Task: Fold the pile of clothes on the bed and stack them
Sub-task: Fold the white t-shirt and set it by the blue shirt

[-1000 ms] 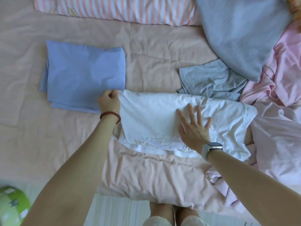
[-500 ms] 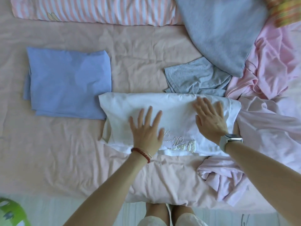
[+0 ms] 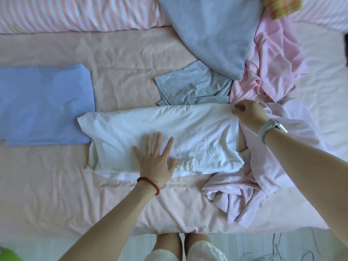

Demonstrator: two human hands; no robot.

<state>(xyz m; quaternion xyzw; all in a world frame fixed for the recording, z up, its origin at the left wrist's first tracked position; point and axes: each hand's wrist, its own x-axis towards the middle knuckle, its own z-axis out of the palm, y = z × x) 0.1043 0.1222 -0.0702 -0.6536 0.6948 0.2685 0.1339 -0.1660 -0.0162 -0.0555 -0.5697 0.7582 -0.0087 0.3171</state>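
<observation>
Lay half-folded across the bed [image 3: 116,200]: white shirt [image 3: 160,129]. Left hand [image 3: 157,160] stayed flat on it, fingers spread; right hand [image 3: 249,114] shifted to far corner, pinching. Folded blue garment [image 3: 43,106] alongside.

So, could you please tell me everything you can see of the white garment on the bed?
The white garment lies flat, folded into a long band across the pinkish sheet. It looks like soft cotton, slightly creased, with pale embroidered lettering near its front edge. The left hand presses flat on it; the right hand pinches its far right corner. Its left end overlaps the folded blue garment.
</observation>
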